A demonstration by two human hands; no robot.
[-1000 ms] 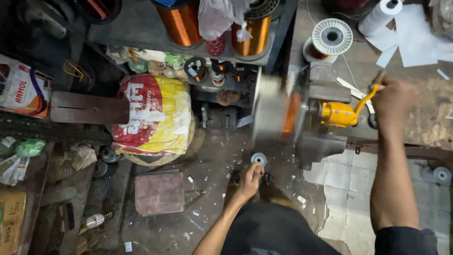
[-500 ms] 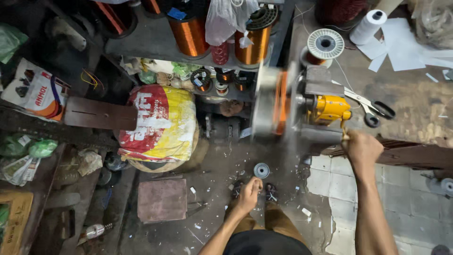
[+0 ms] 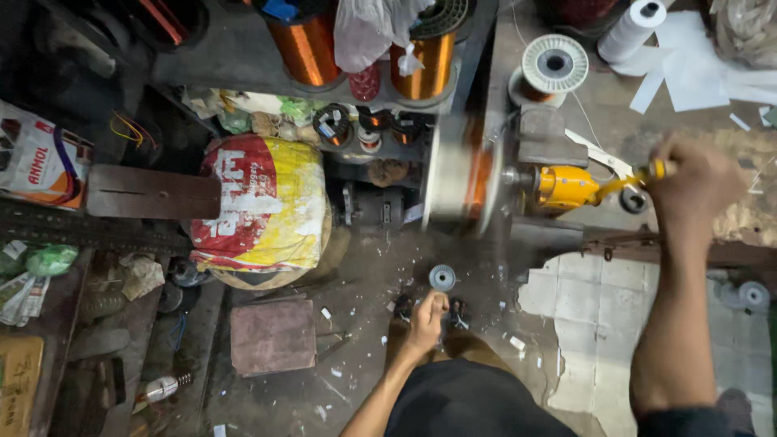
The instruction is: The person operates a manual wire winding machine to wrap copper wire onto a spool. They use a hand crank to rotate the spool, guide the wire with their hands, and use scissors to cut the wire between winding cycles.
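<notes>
The right hand (image 3: 694, 180) is gripping the yellow crank handle (image 3: 639, 175) beside the winding machine (image 3: 566, 186), spinning its blurred copper coil (image 3: 465, 182); below it, the left hand (image 3: 426, 318) is closing, seemingly guiding wire.

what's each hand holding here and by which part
The right hand grips the yellow crank handle of the winding machine at its outer end. The left hand is closed low down; what it holds cannot be told.

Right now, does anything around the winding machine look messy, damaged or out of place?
Yes. White scraps litter the floor beside the left hand, and the pale floor covering under the right hand is ragged at its edge. The spinning coil is merely blurred.
</notes>
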